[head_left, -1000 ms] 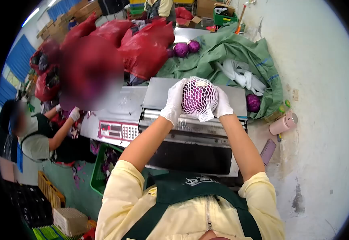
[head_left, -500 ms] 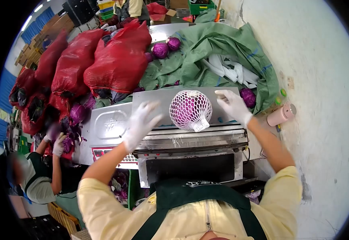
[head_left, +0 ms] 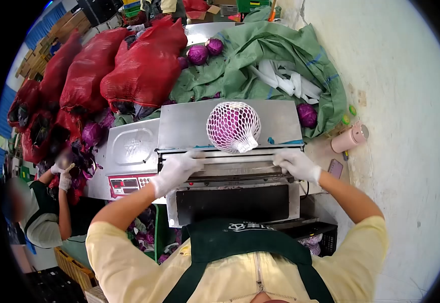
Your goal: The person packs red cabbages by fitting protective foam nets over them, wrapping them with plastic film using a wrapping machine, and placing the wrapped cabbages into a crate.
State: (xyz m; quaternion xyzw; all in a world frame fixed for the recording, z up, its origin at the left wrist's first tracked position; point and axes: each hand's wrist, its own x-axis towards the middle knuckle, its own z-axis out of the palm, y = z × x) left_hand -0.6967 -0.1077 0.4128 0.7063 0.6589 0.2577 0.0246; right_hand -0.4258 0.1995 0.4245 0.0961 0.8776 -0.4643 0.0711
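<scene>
A purple cabbage in a white foam net sits on the metal top of a wrapping machine, its gathered net end toward me. My left hand, in a white glove and slightly blurred, is closed at the left of the machine's front roller. At the right end, my gloved right hand has its fingers pinched together. Between them a pale, shiny band of what looks like plastic film stretches across. Neither hand touches the cabbage.
A scale stands left of the machine. Behind are red mesh sacks, loose red cabbages and a green tarp. A pink bottle and phone lie right, by the wall. A co-worker handles a cabbage at left.
Both hands have come down from beside the netted cabbage to the roller at the machine's front and closed there. A pale band now spans between them. The view has shifted slightly.
</scene>
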